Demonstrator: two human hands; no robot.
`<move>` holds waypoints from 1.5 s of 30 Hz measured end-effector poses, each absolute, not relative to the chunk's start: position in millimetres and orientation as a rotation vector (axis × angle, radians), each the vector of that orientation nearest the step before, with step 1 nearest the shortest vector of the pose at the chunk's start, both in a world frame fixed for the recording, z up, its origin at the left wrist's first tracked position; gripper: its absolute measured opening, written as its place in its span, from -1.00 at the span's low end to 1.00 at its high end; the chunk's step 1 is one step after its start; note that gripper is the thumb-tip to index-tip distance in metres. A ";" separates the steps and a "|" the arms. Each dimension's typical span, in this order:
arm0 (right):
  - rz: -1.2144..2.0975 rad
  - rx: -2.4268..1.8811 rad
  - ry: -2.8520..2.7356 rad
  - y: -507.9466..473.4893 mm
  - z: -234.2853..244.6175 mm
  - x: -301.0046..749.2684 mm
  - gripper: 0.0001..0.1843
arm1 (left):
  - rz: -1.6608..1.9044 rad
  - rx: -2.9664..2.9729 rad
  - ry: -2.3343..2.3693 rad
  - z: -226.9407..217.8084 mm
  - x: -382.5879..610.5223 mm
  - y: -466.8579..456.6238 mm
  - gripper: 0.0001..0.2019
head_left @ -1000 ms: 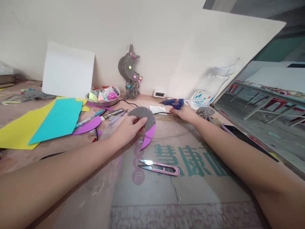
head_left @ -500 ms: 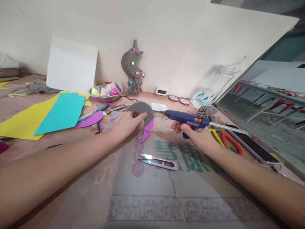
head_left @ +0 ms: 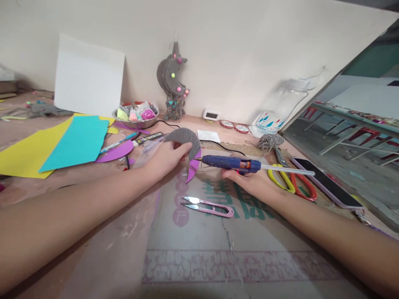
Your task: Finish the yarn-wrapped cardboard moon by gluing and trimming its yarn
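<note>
Between the thumb and fingers of my left hand [head_left: 174,154] is a crescent moon cutout [head_left: 193,167], grey yarn wound over its upper part and bare purple at the lower tip. My right hand [head_left: 241,176] grips a blue hot glue gun [head_left: 230,162], with a clear glue stick [head_left: 288,169] jutting from its back. The gun's nozzle points left and meets the purple part near the yarn's edge; whether it touches I cannot tell. Pink thread snips [head_left: 215,208] lie on the mat below both hands.
Yellow and turquoise sheets [head_left: 75,143] lie left, near a bowl of bright balls [head_left: 137,120]. A finished grey moon hanging [head_left: 173,77] is on the wall. At right are scissors [head_left: 293,182], a phone [head_left: 327,182], grey yarn [head_left: 269,142] and a plastic jar [head_left: 277,108].
My right hand has brought the glue gun left and down, its nozzle now at the moon's purple part. My left hand keeps its hold on the moon. The view has shifted slightly.
</note>
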State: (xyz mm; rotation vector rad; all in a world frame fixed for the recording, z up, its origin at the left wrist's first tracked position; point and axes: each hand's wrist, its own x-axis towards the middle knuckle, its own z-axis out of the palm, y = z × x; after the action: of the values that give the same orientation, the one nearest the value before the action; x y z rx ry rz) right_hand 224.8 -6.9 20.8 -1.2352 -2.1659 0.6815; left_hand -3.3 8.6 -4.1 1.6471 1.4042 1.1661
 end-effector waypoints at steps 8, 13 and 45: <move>0.881 -1.215 -2.139 -10.5 16.4 223.3 -0.73 | 1.167 1.603 1.430 6.1 -0.2 1.9 -0.70; 0.790 -1.180 -2.160 -8.2 12.6 225.3 -0.70 | 1.176 1.547 1.409 6.2 0.0 1.7 -0.72; 0.559 -1.253 -2.265 -5.8 12.1 226.0 -0.62 | 1.164 1.534 1.349 8.2 2.3 3.2 -0.72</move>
State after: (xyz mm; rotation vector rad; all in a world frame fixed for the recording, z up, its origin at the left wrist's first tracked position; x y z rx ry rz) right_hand 226.0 -5.8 12.1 -1.2535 -2.2654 0.5595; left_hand 2.3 3.2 8.2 1.5344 1.3494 1.1637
